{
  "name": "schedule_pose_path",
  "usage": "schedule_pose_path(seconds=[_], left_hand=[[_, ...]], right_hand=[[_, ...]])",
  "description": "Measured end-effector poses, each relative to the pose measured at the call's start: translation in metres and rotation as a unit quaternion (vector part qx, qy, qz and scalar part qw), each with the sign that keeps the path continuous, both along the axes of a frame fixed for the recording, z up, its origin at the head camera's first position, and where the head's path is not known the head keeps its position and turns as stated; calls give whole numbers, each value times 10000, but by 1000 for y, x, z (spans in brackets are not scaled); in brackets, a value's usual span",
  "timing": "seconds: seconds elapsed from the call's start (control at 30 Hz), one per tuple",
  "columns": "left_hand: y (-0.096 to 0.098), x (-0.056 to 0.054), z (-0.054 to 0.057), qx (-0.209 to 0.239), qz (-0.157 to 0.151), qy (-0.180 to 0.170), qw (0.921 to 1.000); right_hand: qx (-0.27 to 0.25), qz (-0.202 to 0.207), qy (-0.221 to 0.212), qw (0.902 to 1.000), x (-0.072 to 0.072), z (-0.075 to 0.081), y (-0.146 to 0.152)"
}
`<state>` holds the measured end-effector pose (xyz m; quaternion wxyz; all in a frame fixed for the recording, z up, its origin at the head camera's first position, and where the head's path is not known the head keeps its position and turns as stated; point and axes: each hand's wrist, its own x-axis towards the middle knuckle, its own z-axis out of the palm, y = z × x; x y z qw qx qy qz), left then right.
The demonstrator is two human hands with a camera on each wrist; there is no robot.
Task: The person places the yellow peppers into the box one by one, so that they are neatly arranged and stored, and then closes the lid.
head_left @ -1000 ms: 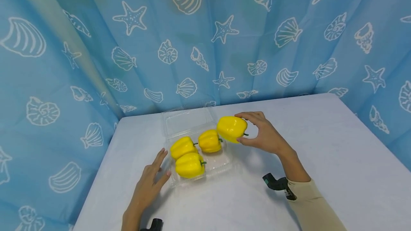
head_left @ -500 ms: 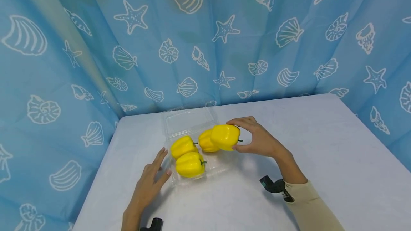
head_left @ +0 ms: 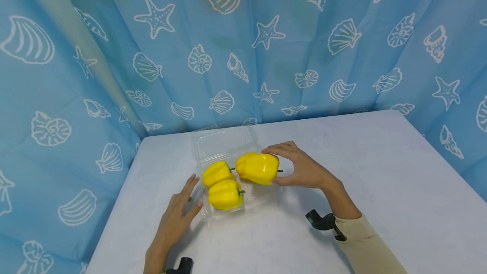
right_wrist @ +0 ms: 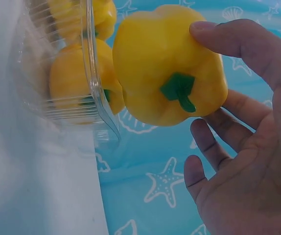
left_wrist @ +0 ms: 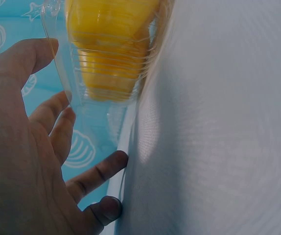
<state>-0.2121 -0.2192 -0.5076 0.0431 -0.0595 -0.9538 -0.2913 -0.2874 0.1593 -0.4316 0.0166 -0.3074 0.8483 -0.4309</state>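
Observation:
In the head view, my right hand (head_left: 306, 167) holds a yellow bell pepper (head_left: 265, 168) between thumb and fingers, over the right side of a clear plastic clamshell box (head_left: 261, 195). The right wrist view shows this pepper's green stem (right_wrist: 182, 90) and the box rim (right_wrist: 92, 54) beside it. Another pepper (head_left: 241, 165) is partly hidden behind the held one. Two more, a rear pepper (head_left: 216, 173) and a front pepper (head_left: 224, 195), lie in the box's left part. My left hand (head_left: 176, 219) has its fingers spread at the box's left edge, with the thumb and some fingertips at the rim in the left wrist view.
The box's clear lid (head_left: 225, 143) lies folded back toward the rear edge of the white-covered table (head_left: 357, 160). A blue curtain (head_left: 281, 62) with white shells and starfish hangs behind and at the sides. Each wrist carries a black camera mount (head_left: 323, 222).
My right hand has brought its pepper left and down, from beside the box to over its right side, now overlapping the rear right pepper. The left hand stays in place.

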Motion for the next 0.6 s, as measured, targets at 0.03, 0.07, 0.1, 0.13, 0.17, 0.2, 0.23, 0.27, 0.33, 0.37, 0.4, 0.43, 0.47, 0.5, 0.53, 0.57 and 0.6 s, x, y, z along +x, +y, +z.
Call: schedule_pose_path(seconds=[0.03,0.07,0.1,0.13,0.17,0.2,0.23,0.27,0.33,0.37,0.4,0.43,0.47,0.5,0.53,0.57,0.6], left_hand=[[0,0,0,3,9,-10,10000],[0,0,0,6,10,-14,10000],[0,0,0,-4,16,-18,10000],[0,0,0,-15,27,-27,10000],[0,0,0,-27,40,-38,10000],[0,0,0,-41,47,-49,10000],[1,-1,0,-56,55,-61,10000],[1,-1,0,-67,58,-72,9999],[1,-1,0,-72,59,-95,9999],[1,-1,0,-73,56,-96,9999],[1,-1,0,-73,51,-95,9999],[1,-1,0,-77,47,-89,9999],[0,-1,0,-75,42,-83,9999],[0,-1,0,-75,41,-72,9999],[0,-1,0,-79,36,-61,9999],[0,-1,0,-71,32,-46,10000],[0,-1,0,-64,23,-34,10000]], right_hand=[[5,20,2,10000,0,0,-1],[11,36,-4,10000,0,0,-1],[23,52,-9,10000,0,0,-2],[37,72,-9,10000,0,0,-3],[43,96,-22,9999,1,-1,-4],[44,122,-47,9999,1,-1,-4],[50,141,-78,9999,1,-1,-5],[60,151,-111,9998,1,-1,-6],[81,183,-182,9996,2,-1,-7],[97,194,-215,9995,2,-1,-8],[111,203,-242,9994,2,-1,-8],[131,212,-260,9994,3,-2,-8],[145,226,-274,9993,3,-2,-9],[161,239,-279,9992,3,-2,-9],[187,246,-283,9991,3,-2,-10],[210,256,-290,9990,3,-3,-10],[238,266,-298,9989,3,-3,-11]])
